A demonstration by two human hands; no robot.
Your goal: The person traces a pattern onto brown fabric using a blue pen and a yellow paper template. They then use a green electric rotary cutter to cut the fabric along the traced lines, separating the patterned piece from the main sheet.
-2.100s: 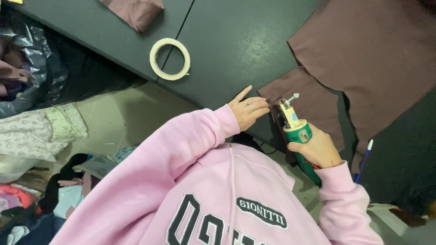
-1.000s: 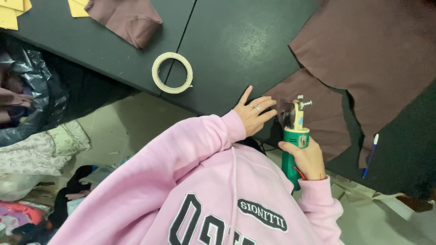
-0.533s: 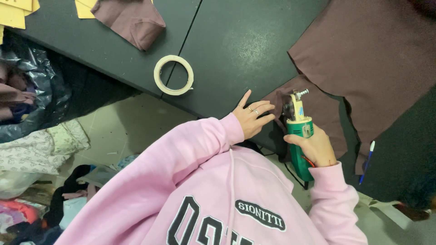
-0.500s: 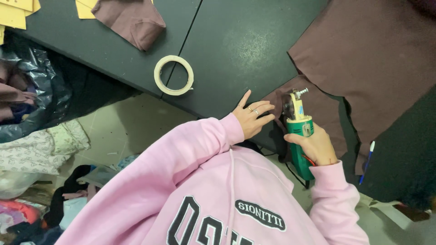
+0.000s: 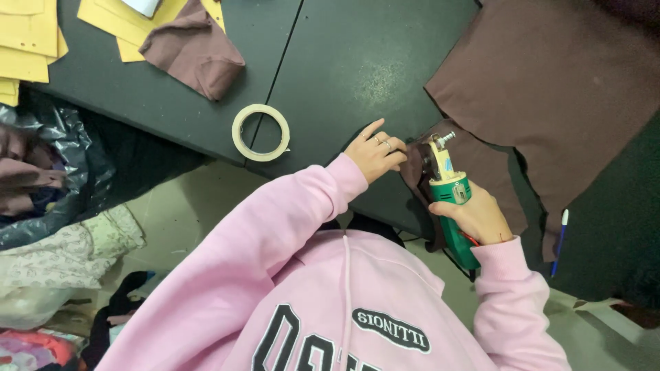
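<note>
My right hand (image 5: 474,214) grips a green hand-held electric fabric cutter (image 5: 450,196), its metal head pointing up at the table's near edge. My left hand (image 5: 375,152) pinches the edge of a brown fabric piece (image 5: 491,172) right beside the cutter's blade. This piece hangs partly over the table edge. A much larger brown fabric sheet (image 5: 570,89) lies on the dark table (image 5: 344,62) just beyond it. Both pink sleeves reach up from the bottom of the view.
A roll of masking tape (image 5: 237,134) lies at the table edge left of my left hand. A folded brown piece (image 5: 196,51) and yellow paper patterns (image 5: 27,48) lie far left. A blue pen (image 5: 558,240) is at the right. Bags and clothes (image 5: 55,254) crowd the floor.
My left hand went from fingers spread flat on the table to fingers closed on the fabric edge at the blade. The cutter has shifted slightly and tilted toward the fabric.
</note>
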